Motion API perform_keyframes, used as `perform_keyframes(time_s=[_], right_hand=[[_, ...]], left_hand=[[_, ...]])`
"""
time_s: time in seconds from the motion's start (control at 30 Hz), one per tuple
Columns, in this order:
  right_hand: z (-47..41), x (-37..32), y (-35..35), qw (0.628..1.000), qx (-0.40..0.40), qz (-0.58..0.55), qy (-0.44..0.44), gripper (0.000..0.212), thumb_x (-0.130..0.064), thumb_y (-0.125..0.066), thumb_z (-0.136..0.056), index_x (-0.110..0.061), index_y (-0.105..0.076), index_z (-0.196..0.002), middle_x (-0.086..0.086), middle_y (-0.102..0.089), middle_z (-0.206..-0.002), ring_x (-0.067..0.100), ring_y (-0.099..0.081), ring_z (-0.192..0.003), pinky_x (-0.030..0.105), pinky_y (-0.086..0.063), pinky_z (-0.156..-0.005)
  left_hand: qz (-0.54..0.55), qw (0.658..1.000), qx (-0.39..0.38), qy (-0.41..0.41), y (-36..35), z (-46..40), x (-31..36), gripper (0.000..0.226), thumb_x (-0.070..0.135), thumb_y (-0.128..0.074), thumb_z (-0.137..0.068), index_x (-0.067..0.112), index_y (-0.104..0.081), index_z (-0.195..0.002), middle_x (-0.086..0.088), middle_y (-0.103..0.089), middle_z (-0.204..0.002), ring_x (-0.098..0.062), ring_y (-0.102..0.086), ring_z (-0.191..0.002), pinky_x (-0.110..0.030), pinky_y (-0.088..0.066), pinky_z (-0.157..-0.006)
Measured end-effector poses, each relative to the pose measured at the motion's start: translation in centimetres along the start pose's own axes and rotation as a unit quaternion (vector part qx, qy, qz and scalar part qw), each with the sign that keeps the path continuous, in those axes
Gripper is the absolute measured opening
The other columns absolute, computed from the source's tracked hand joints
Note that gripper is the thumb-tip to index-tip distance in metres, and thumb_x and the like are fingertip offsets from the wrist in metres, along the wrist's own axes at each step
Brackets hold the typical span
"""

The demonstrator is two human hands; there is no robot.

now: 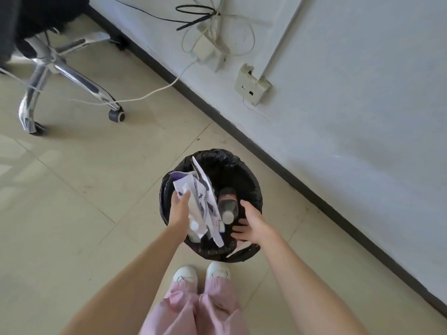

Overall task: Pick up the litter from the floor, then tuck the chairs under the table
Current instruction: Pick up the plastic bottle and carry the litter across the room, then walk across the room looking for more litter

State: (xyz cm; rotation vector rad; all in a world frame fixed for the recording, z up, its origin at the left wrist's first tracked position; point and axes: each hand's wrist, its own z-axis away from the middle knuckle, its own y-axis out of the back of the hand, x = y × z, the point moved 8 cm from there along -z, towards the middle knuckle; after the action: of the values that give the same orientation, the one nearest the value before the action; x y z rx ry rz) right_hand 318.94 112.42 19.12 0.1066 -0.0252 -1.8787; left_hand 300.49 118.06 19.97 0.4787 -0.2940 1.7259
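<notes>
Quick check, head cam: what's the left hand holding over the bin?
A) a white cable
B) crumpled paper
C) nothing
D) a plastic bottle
B: the left hand grips crumpled paper printed in purple, over the black-lined bin; the bottle lies in the bin beside the open right hand, and the cable lies on the floor by the chair.
</notes>
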Motion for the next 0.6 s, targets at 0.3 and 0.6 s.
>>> perform_keyframes(time_s=[0.3,0.6], right_hand=[[8.7,-2.2,1.7,0.959,0.126,0.138,0.214,0.037,-0.020,-0.042,-0.093,-0.018,-0.047,-0.129,0.004,-0.048,-0.136,0.025,-0.047,-0.123,0.044,-0.039,-0.107],[24.8,-1.3,-1.5,0.936,0.058,0.223,0.265,0.031,-0.017,-0.045,-0.088,-0.018,-0.057,-0.116,0.002,-0.062,-0.111,0.023,-0.056,-0.111,0.042,-0.043,-0.101]], left_hand=[[-0.048,0.998,-0.021,-0.022,-0.3,7.9,3.6,0.047,0.023,-0.041,-0.095,0.019,-0.032,-0.142,-0.003,-0.040,-0.142,-0.023,-0.040,-0.127,-0.036,-0.030,-0.105],[-0.061,0.995,-0.046,-0.065,4.0,23.7,8.0,0.033,0.017,-0.042,-0.094,0.013,-0.052,-0.124,-0.003,-0.066,-0.104,-0.019,-0.059,-0.100,-0.030,-0.044,-0.086]])
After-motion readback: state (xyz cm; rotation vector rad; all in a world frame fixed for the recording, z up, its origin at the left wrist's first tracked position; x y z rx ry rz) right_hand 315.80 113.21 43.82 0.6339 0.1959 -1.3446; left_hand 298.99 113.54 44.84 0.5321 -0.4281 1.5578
